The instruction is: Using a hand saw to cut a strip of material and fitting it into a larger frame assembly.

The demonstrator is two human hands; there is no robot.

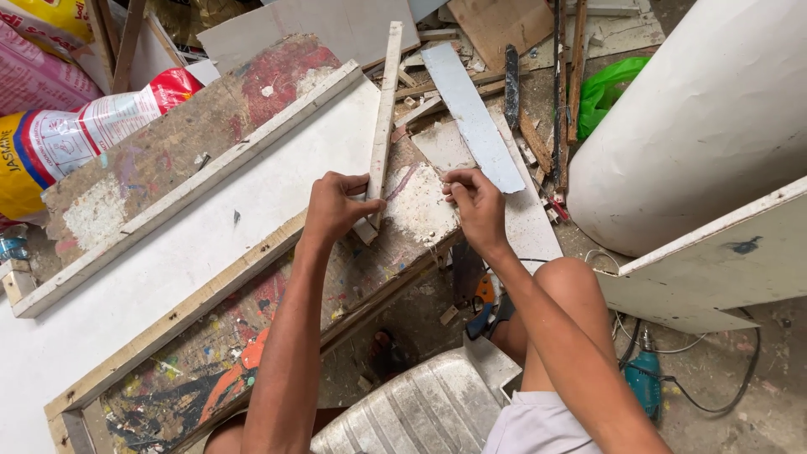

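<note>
My left hand (334,208) grips the near end of a long thin white wooden strip (383,118) that lies over a paint-stained board (277,286). My right hand (475,206) rests just to the right on the board, fingers pinched together; whether something small sits in them I cannot tell. A pale grey-blue flat slat (471,113) lies just beyond my right hand, pointing away from me. My bare knee (567,282) is below the right hand.
A large white panel (168,252) lies to the left, with printed sacks (59,134) beyond it. A big white rounded column (698,118) and a white board (714,261) stand at right. A green power tool (646,382) with cable lies on the floor, wood scraps behind.
</note>
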